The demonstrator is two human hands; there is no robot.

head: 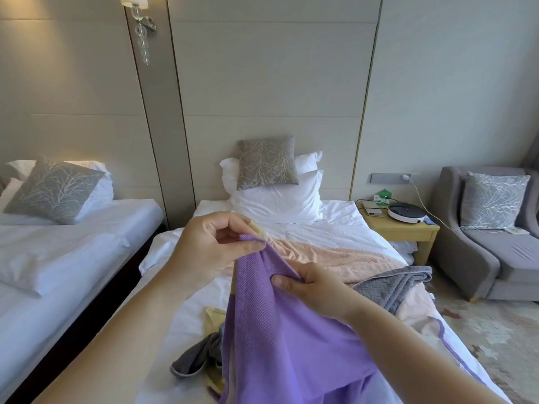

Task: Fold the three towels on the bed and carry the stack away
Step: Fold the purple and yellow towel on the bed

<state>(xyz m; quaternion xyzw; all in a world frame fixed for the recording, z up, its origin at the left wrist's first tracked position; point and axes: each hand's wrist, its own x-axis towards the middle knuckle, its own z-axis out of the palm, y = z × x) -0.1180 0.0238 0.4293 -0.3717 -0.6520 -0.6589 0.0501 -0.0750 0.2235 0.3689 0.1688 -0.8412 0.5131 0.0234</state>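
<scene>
Both hands hold the purple towel (277, 330) up over the middle of the bed (180, 287). The left hand (215, 243) pinches its top corner between thumb and curled fingers. Lower and to the right, the right hand (315, 287) pinches a fold of the same cloth. The towel's hemmed left edge runs straight down from the left hand's pinch, and the rest hangs in loose folds toward the bottom of the view. A yellow towel (214, 313) lies under and behind it, and a strip of yellow shows just behind the left fingers; whether they grip it too cannot be told. A small grey towel (195, 357) lies crumpled on the sheet, touching the yellow one. Across the bed beyond the hands a peach cover (335, 258) is spread, with a grey quilted throw (390, 287) bunched on it at the bed's right edge. Bare white sheet lies left of the towels and between the peach cover and the pillows (277, 199). A dark gap (87, 316) divides this bed from the second bed (73, 243) on the left. On the right, patterned carpet (495, 345) lies between the mattress edge and a grey armchair (495, 258). The wooden nightstand (408, 231) stands just beside the bed head and carries a round white device (405, 212) and green-and-white cards (382, 198), whose print is too small to read.
</scene>
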